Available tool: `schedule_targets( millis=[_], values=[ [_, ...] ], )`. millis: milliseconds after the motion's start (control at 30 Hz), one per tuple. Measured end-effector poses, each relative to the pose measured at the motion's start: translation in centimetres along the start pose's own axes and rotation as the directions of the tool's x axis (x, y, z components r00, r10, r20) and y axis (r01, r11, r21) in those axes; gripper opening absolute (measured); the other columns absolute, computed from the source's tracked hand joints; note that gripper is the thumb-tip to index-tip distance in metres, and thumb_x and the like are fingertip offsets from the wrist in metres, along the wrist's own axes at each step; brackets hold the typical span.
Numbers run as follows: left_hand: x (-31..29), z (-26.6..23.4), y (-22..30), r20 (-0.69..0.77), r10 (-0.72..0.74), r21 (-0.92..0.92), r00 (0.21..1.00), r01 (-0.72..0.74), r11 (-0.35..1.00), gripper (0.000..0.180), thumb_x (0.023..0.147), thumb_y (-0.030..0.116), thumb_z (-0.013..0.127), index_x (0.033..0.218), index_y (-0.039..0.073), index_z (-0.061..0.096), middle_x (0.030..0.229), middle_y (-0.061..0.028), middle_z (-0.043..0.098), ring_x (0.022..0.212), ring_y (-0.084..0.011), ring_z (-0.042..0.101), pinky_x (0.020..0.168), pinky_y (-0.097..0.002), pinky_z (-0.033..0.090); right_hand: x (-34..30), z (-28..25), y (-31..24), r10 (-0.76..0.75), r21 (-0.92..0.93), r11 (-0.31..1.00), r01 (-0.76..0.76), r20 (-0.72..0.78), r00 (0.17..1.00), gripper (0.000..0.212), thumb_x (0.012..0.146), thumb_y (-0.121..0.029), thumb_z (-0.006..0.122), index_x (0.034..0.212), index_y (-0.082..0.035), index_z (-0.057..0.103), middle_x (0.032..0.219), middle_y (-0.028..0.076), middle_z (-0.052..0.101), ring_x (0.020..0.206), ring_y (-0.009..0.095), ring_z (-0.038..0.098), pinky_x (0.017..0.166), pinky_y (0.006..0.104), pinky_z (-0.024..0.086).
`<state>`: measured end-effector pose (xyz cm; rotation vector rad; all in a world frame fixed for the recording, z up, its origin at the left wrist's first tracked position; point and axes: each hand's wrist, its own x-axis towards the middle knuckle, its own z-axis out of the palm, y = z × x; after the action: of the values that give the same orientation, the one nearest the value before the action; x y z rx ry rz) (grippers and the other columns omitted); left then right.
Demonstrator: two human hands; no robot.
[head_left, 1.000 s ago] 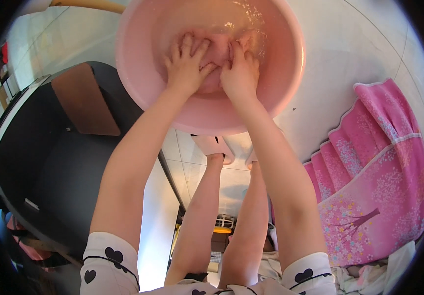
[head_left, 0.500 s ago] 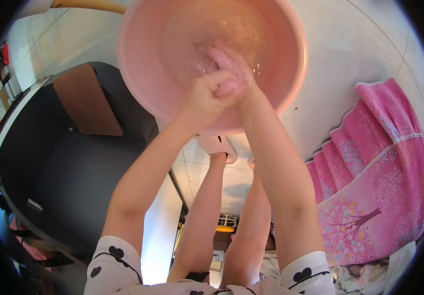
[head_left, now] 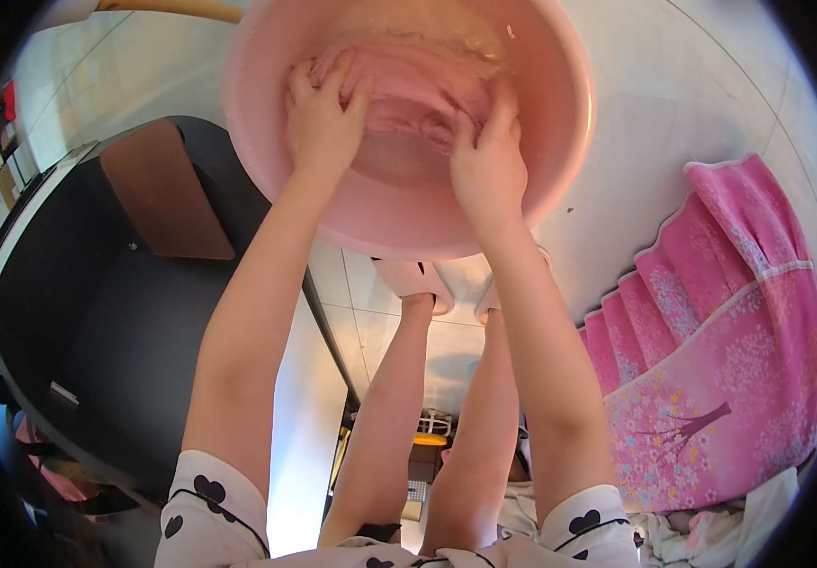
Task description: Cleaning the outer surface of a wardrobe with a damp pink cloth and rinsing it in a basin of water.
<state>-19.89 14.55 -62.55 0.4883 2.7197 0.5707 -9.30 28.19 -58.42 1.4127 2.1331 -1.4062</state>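
A wide pink basin [head_left: 574,123] with water in it stands at the top of the view. Spread in the water is a wet pink cloth [head_left: 399,90], bunched into folds along its near edge. At the cloth's left end, my left hand [head_left: 326,123] grips it with bent fingers. The other end is held by my right hand [head_left: 489,166], thumb on the near side and fingertips partly hidden in the folds. Both wrists come over the basin's near rim.
Left of the basin is a black surface [head_left: 124,331] with a brown flat panel [head_left: 167,194]. A pink flowered fabric cover [head_left: 702,360] stands at the right. My legs and light slippers [head_left: 418,284] are below the basin, on the tiled floor [head_left: 655,104].
My hands were together, squeezing the bunched cloth above the water. Now they are apart, left and right, with the cloth opened out and lowered into the water between them.
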Motion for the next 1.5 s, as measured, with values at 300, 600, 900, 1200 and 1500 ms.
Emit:
schedule_targets(
  millis=[300, 600, 900, 1200, 1500],
  values=[
    [-0.8, 2.9, 0.4, 0.577, 0.216, 0.34, 0.788, -0.472, 0.814, 0.063, 0.073, 0.034, 0.071, 0.13, 0.018, 0.048, 0.145, -0.0203, 0.023, 0.133, -0.0438, 0.017, 0.102, -0.0634, 0.019, 0.8, 4.2, 3.1, -0.151, -0.395, 0.906, 0.154, 0.038, 0.988, 0.054, 0.085, -0.026, 0.057, 0.135, -0.013, 0.04, 0.132, 0.024, 0.035, 0.118, 0.044, 0.036, 0.099, 0.0482, 0.034],
    [-2.0, -0.7, 4.4, 0.673, -0.192, -0.508, 0.714, 0.635, 0.581, 0.065, 0.074, 0.015, 0.075, 0.129, 0.0, 0.043, 0.113, -0.0172, 0.058, 0.098, -0.0174, 0.058, 0.08, -0.0269, 0.047, 3.5, 5.5, 1.2, 0.266, 0.718, 0.056, -0.694, 0.659, 0.703, 0.047, 0.091, -0.033, 0.054, 0.131, -0.015, 0.038, 0.11, 0.007, 0.051, 0.095, 0.023, 0.054, 0.078, 0.0296, 0.047],
    [-4.3, -3.4, 6.7, 0.35, 0.321, -0.583, 0.88, -0.064, 0.81, 0.014, 0.082, 0.015, 0.066, 0.079, 0.002, 0.063, 0.067, -0.01, 0.058, 0.069, -0.0117, 0.057, 0.061, -0.0261, 0.044, 1.8, 4.4, 1.1, 0.077, 0.726, 0.114, -0.678, 0.674, 0.735, 0.032, 0.093, -0.041, 0.046, 0.095, -0.012, 0.059, 0.077, 0.003, 0.056, 0.064, 0.017, 0.054, 0.05, 0.035, 0.045],
    [-1.7, 0.3, 2.5, 0.217, 0.053, 0.125, 0.975, -0.082, 0.989, 0.035, 0.087, 0.032, 0.055, 0.11, 0.006, 0.061, 0.119, -0.014, 0.055, 0.105, -0.0269, 0.056, 0.085, -0.0431, 0.045, -0.3, 1.2, 0.4, 0.125, 0.253, 0.958, -0.136, 0.059, 0.99, 0.043, 0.089, -0.029, 0.052, 0.127, -0.007, 0.048, 0.097, 0.017, 0.061, 0.088, 0.034, 0.061, 0.078, 0.0424, 0.049],
    [-1.3, 5.1, -0.8, 0.424, 0.169, 0.454, 0.89, -0.37, 0.811, 0.062, 0.081, 0.039, 0.059, 0.128, 0.002, 0.045, 0.143, -0.0207, 0.031, 0.134, -0.0397, 0.022, 0.104, -0.0593, 0.018, 2.0, 6.9, 4.7, -0.237, -0.391, 0.899, 0.196, -0.058, 0.97, 0.066, 0.082, -0.021, 0.056, 0.142, -0.01, 0.03, 0.144, 0.023, 0.023, 0.134, 0.043, 0.016, 0.108, 0.0537, 0.02]
  ],
)
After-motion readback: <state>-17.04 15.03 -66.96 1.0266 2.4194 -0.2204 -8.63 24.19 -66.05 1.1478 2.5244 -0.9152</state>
